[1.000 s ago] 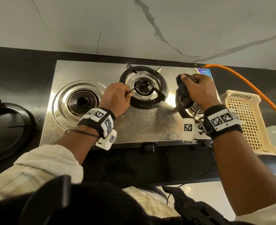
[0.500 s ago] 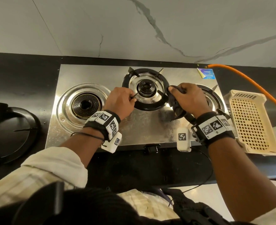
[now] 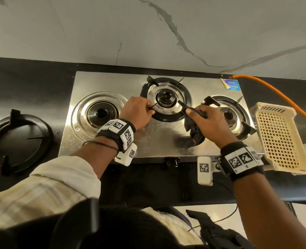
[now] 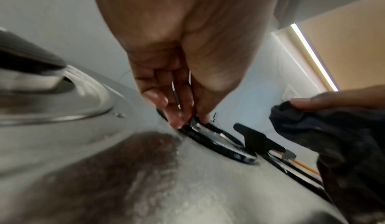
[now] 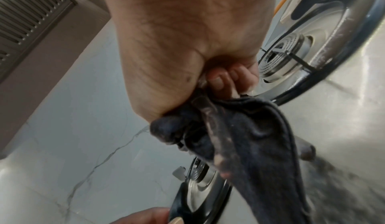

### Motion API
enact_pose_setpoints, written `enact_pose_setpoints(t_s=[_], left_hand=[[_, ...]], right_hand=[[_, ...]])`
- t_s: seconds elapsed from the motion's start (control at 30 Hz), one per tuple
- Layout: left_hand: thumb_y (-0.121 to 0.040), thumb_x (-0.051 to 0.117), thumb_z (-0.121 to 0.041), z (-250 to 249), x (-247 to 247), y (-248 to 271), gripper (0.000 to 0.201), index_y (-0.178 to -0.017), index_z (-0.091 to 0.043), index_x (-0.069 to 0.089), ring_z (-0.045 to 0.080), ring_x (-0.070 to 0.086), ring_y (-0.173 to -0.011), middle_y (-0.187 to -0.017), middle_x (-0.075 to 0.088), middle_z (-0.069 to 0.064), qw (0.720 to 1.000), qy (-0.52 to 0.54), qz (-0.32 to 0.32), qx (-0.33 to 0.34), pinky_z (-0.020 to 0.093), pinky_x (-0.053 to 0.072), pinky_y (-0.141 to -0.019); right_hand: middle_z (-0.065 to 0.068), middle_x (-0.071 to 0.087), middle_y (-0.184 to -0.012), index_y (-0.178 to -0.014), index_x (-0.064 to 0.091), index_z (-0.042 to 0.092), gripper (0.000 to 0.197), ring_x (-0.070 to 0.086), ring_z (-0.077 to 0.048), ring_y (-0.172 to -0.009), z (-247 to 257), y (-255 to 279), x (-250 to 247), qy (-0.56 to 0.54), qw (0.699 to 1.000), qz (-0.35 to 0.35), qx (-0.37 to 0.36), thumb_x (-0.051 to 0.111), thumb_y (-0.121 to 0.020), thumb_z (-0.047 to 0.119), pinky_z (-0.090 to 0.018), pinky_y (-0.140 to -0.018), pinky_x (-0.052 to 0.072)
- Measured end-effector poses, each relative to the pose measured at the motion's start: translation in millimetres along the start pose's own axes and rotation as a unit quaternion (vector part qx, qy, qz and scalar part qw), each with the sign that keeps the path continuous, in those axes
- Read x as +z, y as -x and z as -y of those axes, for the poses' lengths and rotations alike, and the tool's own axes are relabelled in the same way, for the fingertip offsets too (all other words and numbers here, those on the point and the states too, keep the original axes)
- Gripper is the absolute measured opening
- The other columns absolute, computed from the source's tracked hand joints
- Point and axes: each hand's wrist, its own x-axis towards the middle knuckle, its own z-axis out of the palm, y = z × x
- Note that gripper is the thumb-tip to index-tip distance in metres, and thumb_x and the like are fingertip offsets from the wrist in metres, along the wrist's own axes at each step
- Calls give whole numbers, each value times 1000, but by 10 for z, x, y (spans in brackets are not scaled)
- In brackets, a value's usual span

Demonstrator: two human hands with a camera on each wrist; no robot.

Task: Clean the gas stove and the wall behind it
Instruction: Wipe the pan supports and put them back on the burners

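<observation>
**Q:** So, status of the cleaning?

**A:** Partly done, by my judgement. 1 pan ring (image 3: 17,142) already lies off the stove (image 3: 157,141) on the black counter (image 3: 31,81) to my left, and the left burner (image 3: 101,114) stands bare. The middle ring (image 3: 166,99) and the right ring (image 3: 229,112) are still seated. The steel top shows smears and a dark patch in front of the middle burner. The wall (image 3: 148,29) behind shows no sign of wiping that I can make out.

**Q:** Hand positions?

**A:** My left hand (image 3: 138,111) pinches 1 prong of the middle ring, fingers closed on it. My right hand (image 3: 208,123) is clenched round the dark cloth (image 3: 193,130), which hangs onto the steel between the middle and right burners.

**Q:** What do the wrist views add?

**A:** The left wrist view confirms the pinch: my fingertips (image 4: 177,122) meet on the ring at its near rim, a detail the head view leaves small. The right wrist view shows grey grime streaked along the cloth (image 5: 250,137) fold. Only the head view shows the removed ring, the cream basket (image 3: 281,139) and the orange hose (image 3: 274,94) to my right.
</observation>
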Motion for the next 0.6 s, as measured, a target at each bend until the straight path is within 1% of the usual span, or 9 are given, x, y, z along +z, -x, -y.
enact_pose_setpoints(t_s=[0.1,0.17,0.2,0.3,0.33,0.4,0.5,0.57,0.6], left_hand=[[-91,76,-28,-24,-175,189,21,-111,-20,77,8,65,-83,-95,75,-4,999,23,-25,18,34,59,-86],[-91,75,-27,-14,-289,397,24,-114,-19,74,7,64,-85,-99,72,-7,998,17,-58,21,30,57,-87],[-91,75,-25,2,-347,499,25,-114,-19,72,6,64,-85,-100,71,-8,997,13,-77,19,27,55,-86],[-91,76,-22,129,-537,862,22,-112,-18,73,4,63,-81,-96,70,-10,991,10,-134,-18,16,52,-80],[-91,76,-22,170,-606,996,22,-113,-18,74,3,64,-82,-96,70,-11,988,11,-151,-40,11,50,-79],[-91,76,-24,298,-763,1296,25,-115,-20,74,2,65,-86,-97,70,-13,981,4,-183,-72,8,46,-79],[-93,75,-25,594,-1078,1850,22,-114,-19,73,4,66,-88,-100,71,-10,966,-26,-231,-115,14,50,-80],[-93,75,-26,753,-1122,1992,22,-113,-18,72,8,67,-89,-100,71,-6,962,-17,-237,-136,24,56,-83],[-92,75,-26,837,-1188,2107,23,-114,-17,72,8,67,-90,-102,71,-5,958,-18,-246,-148,25,57,-86]], right_hand=[[-1,73,-74,-88,69,22,30,72,-16,-71,97,167,25,-54,998,19,-20,60,-103,47,-44,-77,63],[-6,74,-76,-88,70,17,31,73,-25,-72,175,261,89,-99,994,38,-24,60,-105,42,-51,-77,63],[-6,74,-78,-89,70,17,30,74,-26,-74,202,295,128,-113,992,47,-26,61,-105,41,-51,-78,63],[4,75,-92,-97,72,23,24,73,-10,-90,261,354,306,-134,987,77,-43,62,-103,43,-38,-86,60],[7,75,-96,-100,72,24,22,72,-5,-93,283,365,364,-139,985,87,-50,62,-103,44,-33,-86,58],[8,74,-99,-103,71,27,19,70,1,-93,378,390,495,-155,981,104,-58,61,-103,43,-26,-84,55],[8,73,-99,-107,69,25,19,69,4,-91,677,480,774,-177,972,131,-77,59,-104,41,-21,-78,51],[5,73,-101,-111,68,20,24,69,1,-91,707,481,796,-201,970,116,-69,59,-104,41,-21,-78,51],[5,73,-101,-112,68,20,25,69,1,-92,769,495,847,-204,969,120,-72,59,-104,42,-20,-78,50]])
